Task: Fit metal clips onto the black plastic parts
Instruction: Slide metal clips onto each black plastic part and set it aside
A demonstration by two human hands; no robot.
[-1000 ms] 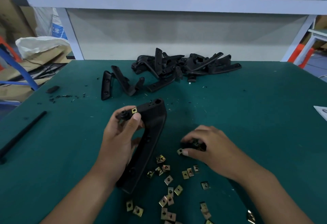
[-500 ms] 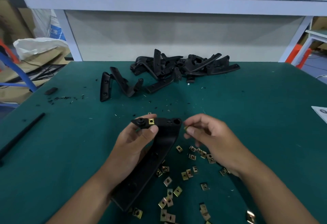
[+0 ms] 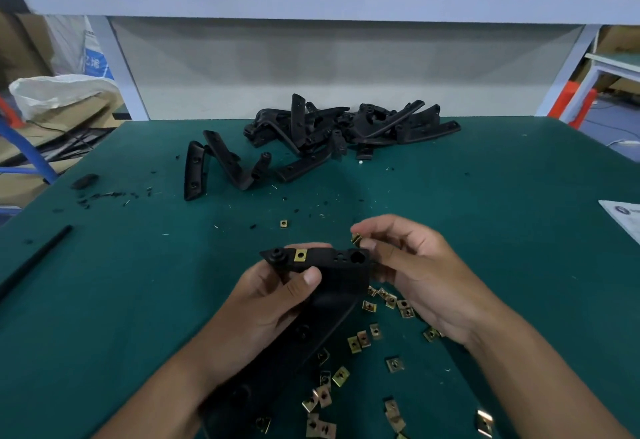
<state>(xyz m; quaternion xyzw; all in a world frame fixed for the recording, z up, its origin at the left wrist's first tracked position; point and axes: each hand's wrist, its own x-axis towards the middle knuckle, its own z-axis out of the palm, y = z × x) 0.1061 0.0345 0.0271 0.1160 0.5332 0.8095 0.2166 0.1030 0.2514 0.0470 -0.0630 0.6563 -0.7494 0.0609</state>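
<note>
Loose metal clips (image 3: 360,338) lie nearest, below the black plastic part (image 3: 332,286). The left hand (image 3: 266,303) grips that part; the right hand (image 3: 412,272) pinches a clip (image 3: 356,239) just above its right end. Beyond it sits the parts pile (image 3: 346,127).

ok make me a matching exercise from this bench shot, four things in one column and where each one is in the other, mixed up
Things:
1. black plastic part
2. metal clip
3. pile of black parts
4. black rod

Places:
A. far side of the green table
B. pinched in the right hand
C. left edge of the table
D. gripped in the left hand

Pairs: 1-D, 2-B, 3-A, 4-C
</note>
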